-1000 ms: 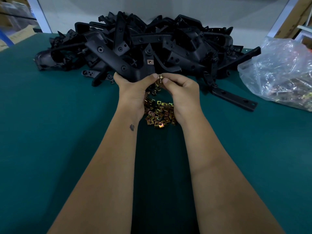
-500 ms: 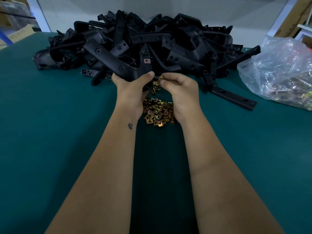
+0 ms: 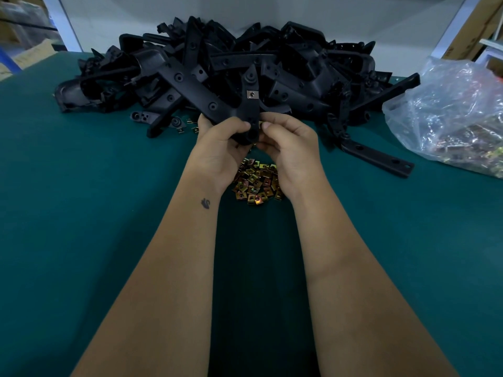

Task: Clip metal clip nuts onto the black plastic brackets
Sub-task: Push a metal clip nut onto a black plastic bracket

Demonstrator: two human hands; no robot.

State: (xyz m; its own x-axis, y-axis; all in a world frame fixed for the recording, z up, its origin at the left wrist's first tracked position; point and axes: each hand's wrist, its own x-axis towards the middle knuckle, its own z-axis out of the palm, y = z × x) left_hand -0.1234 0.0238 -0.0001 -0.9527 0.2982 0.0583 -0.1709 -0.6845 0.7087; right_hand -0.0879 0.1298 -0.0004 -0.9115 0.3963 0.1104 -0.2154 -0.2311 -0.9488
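Green table (image 3: 81, 213) under a heap of black brackets (image 3: 299, 63). Left hand (image 3: 220, 142) grips one bracket (image 3: 217, 104); right hand (image 3: 288, 142) apparently pinches a clip nut (image 3: 261, 124) against it, above loose clip nuts (image 3: 255, 183).

2 hands (image 3: 223, 142); 1 bag (image 3: 449, 115) — brackets (image 3: 272, 63) uncountable

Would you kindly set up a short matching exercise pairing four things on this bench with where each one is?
1. held bracket
2. loose clip nuts
3. plastic bag
4. bracket pile

A. far right of the table
B. between the wrists
C. gripped by the left hand
D. back of the table

Pairs: 1-C, 2-B, 3-A, 4-D
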